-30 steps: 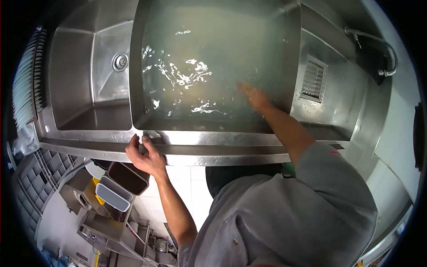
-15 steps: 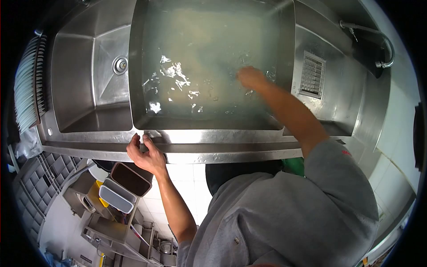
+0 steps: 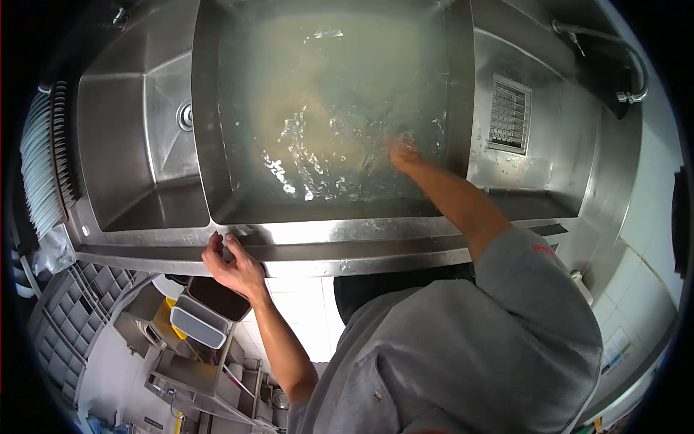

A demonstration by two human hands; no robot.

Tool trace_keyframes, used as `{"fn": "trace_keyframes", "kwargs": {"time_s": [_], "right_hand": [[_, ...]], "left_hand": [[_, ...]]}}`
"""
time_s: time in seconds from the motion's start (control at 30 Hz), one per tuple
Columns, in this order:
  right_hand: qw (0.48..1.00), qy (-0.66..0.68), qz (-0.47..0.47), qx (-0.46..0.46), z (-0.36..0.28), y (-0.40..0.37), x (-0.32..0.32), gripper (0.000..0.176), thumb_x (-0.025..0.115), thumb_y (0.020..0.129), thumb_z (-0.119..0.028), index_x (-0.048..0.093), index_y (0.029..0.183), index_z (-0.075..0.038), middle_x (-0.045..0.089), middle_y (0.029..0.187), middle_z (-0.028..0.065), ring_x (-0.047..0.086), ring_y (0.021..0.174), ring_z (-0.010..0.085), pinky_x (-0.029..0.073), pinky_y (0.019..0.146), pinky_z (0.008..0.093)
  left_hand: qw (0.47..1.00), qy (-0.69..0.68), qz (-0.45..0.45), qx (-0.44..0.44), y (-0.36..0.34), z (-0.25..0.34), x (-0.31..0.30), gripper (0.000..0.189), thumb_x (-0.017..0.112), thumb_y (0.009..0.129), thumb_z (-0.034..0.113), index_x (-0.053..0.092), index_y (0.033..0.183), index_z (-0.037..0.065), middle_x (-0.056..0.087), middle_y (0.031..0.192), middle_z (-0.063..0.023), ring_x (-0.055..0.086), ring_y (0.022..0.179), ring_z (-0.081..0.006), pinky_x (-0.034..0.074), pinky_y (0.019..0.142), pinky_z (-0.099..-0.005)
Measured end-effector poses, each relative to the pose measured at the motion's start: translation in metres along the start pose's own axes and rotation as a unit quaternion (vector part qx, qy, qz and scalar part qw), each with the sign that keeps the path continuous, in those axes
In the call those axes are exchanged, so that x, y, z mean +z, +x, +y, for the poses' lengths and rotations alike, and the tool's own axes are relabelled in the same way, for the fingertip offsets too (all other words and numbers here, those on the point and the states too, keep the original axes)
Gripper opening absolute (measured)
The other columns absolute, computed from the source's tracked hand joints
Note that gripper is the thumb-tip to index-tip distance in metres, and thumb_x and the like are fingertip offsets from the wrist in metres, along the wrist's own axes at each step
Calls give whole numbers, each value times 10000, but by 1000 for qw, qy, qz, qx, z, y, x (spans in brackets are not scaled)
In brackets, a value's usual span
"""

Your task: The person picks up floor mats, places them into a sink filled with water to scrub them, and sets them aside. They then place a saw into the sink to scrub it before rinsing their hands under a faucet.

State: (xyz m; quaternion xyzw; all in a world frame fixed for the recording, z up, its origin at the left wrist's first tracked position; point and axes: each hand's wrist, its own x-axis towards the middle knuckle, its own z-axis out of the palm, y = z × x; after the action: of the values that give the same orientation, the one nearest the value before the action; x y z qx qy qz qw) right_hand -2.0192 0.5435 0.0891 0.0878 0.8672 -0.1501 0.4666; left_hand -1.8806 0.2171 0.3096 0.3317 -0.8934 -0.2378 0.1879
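Right hand [image 3: 402, 153]: dipped in cloudy water [image 3: 325, 101], right side of basin [image 3: 206, 137]; fingers blurred, grip cannot be told. Left hand [image 3: 230, 266]: fingers curled over near sink rim [image 3: 347, 235].

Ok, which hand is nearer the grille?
Right. The right hand is in the water just left of the grille; the left hand holds the front rim, far off.

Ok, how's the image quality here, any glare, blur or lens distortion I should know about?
Head view: strong fisheye, so the sink's front rim bows and the corners go black. White glare breaks up the water surface. The right hand is smeared under ripples, while the left hand at the rim looks sharp.
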Motion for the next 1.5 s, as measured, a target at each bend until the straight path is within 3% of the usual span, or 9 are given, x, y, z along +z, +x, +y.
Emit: {"fn": "trace_keyframes", "kwargs": {"time_s": [0.07,0.13,0.23,0.73,0.83,1.27,1.37,1.43,1.5], "right_hand": [[999,-23,-24,37,7,10,-5,393,409,876,-271,484,1245,-156,401,1342,138,386,1241,298,343,1004,390],[970,-190,-17,-153,8,-17,-19,373,409,878,-239,495,1235,-172,489,1260,139,492,1136,318,398,952,420],[960,-176,94,-197,-7,-40,-24,365,416,871,-177,505,1225,-180,562,1153,140,569,1006,344,458,867,448],[972,-76,122,-184,-7,-77,-60,498,548,742,-51,505,1221,-183,604,967,203,602,894,357,493,773,435],[985,-104,96,-99,-1,-61,-55,598,589,715,-49,440,1283,-162,604,1009,192,591,930,353,479,807,429],[976,129,134,-117,13,-179,-116,551,540,718,-49,448,1258,-116,590,1065,191,568,976,351,461,830,402],[987,-17,96,-125,12,-245,-166,599,584,712,-75,436,1289,-142,614,1012,182,584,933,340,463,812,384],[941,-225,219,-130,37,-272,-179,476,577,716,-42,519,1179,-139,633,883,153,611,866,307,485,732,401],[936,-212,267,-89,58,-314,-197,451,585,722,-51,532,1159,-150,629,842,150,613,845,297,485,709,399]], "left_hand": [[1000,2,6,-1,3,2,3,211,608,821,134,572,925,-46,567,863,-148,538,808,-266,426,720,-358],[1000,5,-1,1,2,2,1,212,606,822,136,567,920,-48,568,858,-145,539,809,-266,427,721,-359],[999,28,0,24,3,0,1,218,609,820,142,564,915,-49,570,862,-146,541,811,-268,426,727,-362],[1000,5,4,27,1,-5,1,219,614,802,141,578,933,-32,567,869,-131,527,830,-277,409,748,-368],[999,28,-5,38,1,-3,0,218,596,817,149,582,944,-28,562,866,-131,536,813,-250,421,739,-349],[998,11,0,59,1,-2,-3,232,607,806,161,589,940,-27,565,850,-136,538,807,-275,419,723,-370],[999,-3,-5,52,-2,0,-4,233,615,795,150,588,936,-33,560,850,-137,534,816,-286,417,729,-376],[998,-2,-1,68,0,-11,0,255,612,795,172,587,939,-37,558,858,-146,531,815,-290,414,727,-385],[998,9,-6,58,-3,-2,-3,280,596,803,191,584,970,-33,575,893,-167,540,828,-304,421,749,-395]]}}
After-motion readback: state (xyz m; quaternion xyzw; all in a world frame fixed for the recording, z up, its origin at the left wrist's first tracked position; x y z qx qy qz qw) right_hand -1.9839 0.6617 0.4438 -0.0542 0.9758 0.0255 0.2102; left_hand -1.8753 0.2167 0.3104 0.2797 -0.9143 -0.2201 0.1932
